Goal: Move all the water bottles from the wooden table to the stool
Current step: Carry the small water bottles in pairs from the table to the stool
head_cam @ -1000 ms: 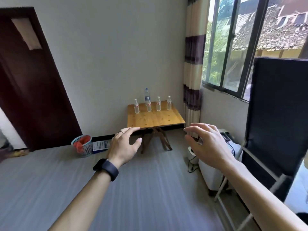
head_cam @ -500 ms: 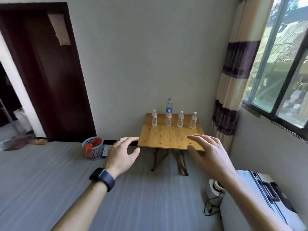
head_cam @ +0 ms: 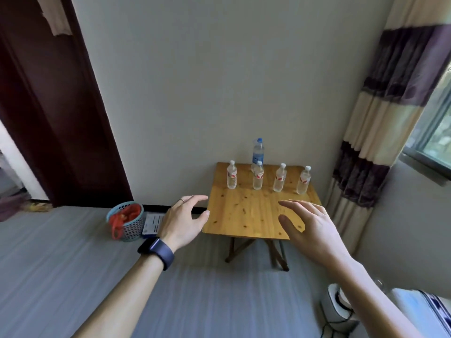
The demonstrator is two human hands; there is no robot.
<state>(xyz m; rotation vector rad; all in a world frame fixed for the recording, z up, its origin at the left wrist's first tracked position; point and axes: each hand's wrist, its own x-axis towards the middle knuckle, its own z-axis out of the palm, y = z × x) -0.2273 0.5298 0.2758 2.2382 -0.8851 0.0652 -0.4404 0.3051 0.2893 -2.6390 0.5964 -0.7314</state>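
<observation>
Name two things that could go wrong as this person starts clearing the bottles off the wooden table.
1. The four small bottles stand in a close row; reaching for one could knock its neighbour over.
2. The tall bottle stands behind that row, so either open hand, left hand or right hand, must reach past it.

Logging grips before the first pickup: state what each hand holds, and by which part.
Nothing is held. The left hand and right hand are both open and empty, short of the bottles, which stand untouched on the table.
</observation>
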